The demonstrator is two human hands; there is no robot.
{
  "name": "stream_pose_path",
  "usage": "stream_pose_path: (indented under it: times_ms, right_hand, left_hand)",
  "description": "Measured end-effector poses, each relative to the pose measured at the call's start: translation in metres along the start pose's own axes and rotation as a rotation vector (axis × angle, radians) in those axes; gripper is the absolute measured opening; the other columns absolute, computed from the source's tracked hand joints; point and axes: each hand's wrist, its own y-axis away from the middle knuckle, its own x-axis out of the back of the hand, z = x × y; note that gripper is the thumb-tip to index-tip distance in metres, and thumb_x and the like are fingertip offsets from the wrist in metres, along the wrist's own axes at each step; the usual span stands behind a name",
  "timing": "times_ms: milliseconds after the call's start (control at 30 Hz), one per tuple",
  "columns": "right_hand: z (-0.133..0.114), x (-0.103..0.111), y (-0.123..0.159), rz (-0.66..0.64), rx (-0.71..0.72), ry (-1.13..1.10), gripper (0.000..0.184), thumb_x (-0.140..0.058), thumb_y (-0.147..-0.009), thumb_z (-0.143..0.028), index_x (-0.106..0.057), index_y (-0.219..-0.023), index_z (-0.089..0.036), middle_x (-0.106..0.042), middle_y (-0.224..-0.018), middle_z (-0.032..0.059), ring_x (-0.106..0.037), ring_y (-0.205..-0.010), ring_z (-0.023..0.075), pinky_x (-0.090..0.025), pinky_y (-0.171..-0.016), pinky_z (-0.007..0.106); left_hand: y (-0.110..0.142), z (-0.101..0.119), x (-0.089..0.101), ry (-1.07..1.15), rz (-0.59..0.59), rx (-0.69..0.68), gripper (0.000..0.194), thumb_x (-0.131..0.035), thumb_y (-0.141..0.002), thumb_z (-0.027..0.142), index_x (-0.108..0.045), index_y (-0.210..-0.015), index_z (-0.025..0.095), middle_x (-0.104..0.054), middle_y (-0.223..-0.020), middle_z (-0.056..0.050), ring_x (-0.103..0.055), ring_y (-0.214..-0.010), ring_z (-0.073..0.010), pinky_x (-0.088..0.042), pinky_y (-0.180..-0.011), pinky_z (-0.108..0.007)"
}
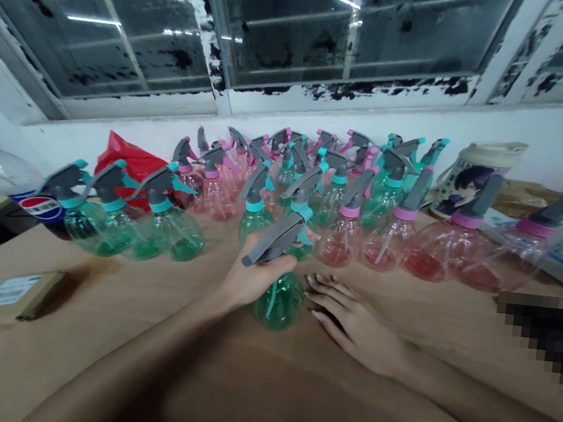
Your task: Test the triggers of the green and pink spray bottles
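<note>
My left hand (257, 272) is wrapped round the neck of a green spray bottle (279, 305) with a grey and turquoise trigger head, upright at the middle of the table. Flat on the tabletop just right of it lies my right hand (350, 319), fingers stretched out and holding nothing. Behind the hands stand more green spray bottles, one (255, 218) close beyond the left hand. A row of pink spray bottles, among them one (341, 241) with a pink collar, runs to the right. Three green spray bottles (186, 234) stand together at the left.
Many pink and green spray bottles crowd near the wall. A soda bottle (43, 206), a red plastic bag (133, 162) and a cardboard packet (11, 297) are on the left. At the right are a printed cream bag (471, 174) and a blurred-out dark object (545, 333).
</note>
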Motion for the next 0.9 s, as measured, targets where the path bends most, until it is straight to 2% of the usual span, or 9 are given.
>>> stream_pose_path:
  times_ms: [133, 333, 433, 567, 733, 833, 900]
  right_hand:
    - [0.000, 0.000, 0.000, -0.001, 0.007, 0.000, 0.036, -0.037, -0.090, -0.022, -0.047, -0.124, -0.018, -0.045, -0.133, 0.0072, -0.035, -0.126, 0.0187, -0.029, -0.105, 0.044]
    - [0.001, -0.001, 0.001, -0.010, -0.004, 0.019, 0.036, -0.036, -0.090, -0.024, -0.048, -0.124, -0.018, -0.045, -0.134, 0.0070, -0.035, -0.126, 0.0184, -0.029, -0.105, 0.043]
    - [0.001, -0.001, 0.001, -0.011, -0.004, 0.033, 0.036, -0.035, -0.090, -0.023, -0.048, -0.124, -0.018, -0.045, -0.134, 0.0070, -0.034, -0.127, 0.0189, -0.029, -0.105, 0.043]
    - [0.000, 0.000, 0.002, 0.006, 0.007, 0.010, 0.036, -0.036, -0.090, -0.023, -0.048, -0.124, -0.020, -0.045, -0.134, 0.0072, -0.035, -0.126, 0.0198, -0.030, -0.104, 0.045]
    - [-0.001, 0.001, 0.002, 0.031, 0.018, -0.008, 0.035, -0.037, -0.090, -0.022, -0.049, -0.122, -0.020, -0.048, -0.131, 0.0079, -0.038, -0.124, 0.0204, -0.031, -0.103, 0.046]
    - [-0.001, 0.001, 0.001, 0.005, 0.013, 0.021, 0.034, -0.036, -0.090, -0.023, -0.049, -0.122, -0.019, -0.047, -0.132, 0.0080, -0.037, -0.125, 0.0200, -0.030, -0.104, 0.045]
    - [-0.001, 0.001, 0.001, -0.008, 0.006, 0.034, 0.034, -0.036, -0.090, -0.024, -0.050, -0.121, -0.018, -0.046, -0.133, 0.0083, -0.036, -0.126, 0.0196, -0.029, -0.105, 0.044]
  left_hand:
    - [-0.001, -0.004, -0.001, -0.030, 0.004, 0.008, 0.033, -0.053, -0.070, 0.014, -0.063, -0.099, 0.025, -0.068, -0.097, -0.002, -0.063, -0.090, -0.0205, -0.051, -0.077, -0.032]
    - [0.001, -0.005, -0.005, -0.021, 0.018, -0.046, 0.039, -0.053, -0.071, 0.010, -0.060, -0.106, 0.023, -0.065, -0.108, -0.003, -0.064, -0.088, -0.0175, -0.051, -0.080, -0.030]
    - [0.002, 0.000, -0.006, -0.019, 0.021, -0.018, 0.035, -0.054, -0.073, 0.012, -0.059, -0.106, 0.023, -0.064, -0.110, -0.004, -0.065, -0.086, -0.0166, -0.052, -0.078, -0.028]
    - [0.004, 0.003, -0.006, -0.036, 0.034, -0.003, 0.029, -0.057, -0.075, 0.017, -0.058, -0.104, 0.022, -0.062, -0.113, -0.005, -0.062, -0.094, -0.0189, -0.050, -0.085, -0.032]
    - [0.010, 0.001, 0.000, -0.028, -0.010, 0.042, 0.045, -0.064, -0.072, 0.028, -0.050, -0.115, 0.026, -0.062, -0.111, -0.005, -0.061, -0.096, -0.0209, -0.050, -0.080, -0.033]
    - [0.016, -0.003, 0.010, -0.130, -0.020, 0.086, 0.058, -0.068, -0.067, 0.035, -0.046, -0.121, 0.028, -0.063, -0.107, -0.005, -0.061, -0.093, -0.0228, -0.050, -0.076, -0.034]
    - [0.020, -0.004, 0.015, -0.202, -0.030, 0.083, 0.058, -0.068, -0.067, 0.037, -0.047, -0.120, 0.026, -0.063, -0.105, -0.005, -0.061, -0.091, -0.0231, -0.049, -0.074, -0.033]
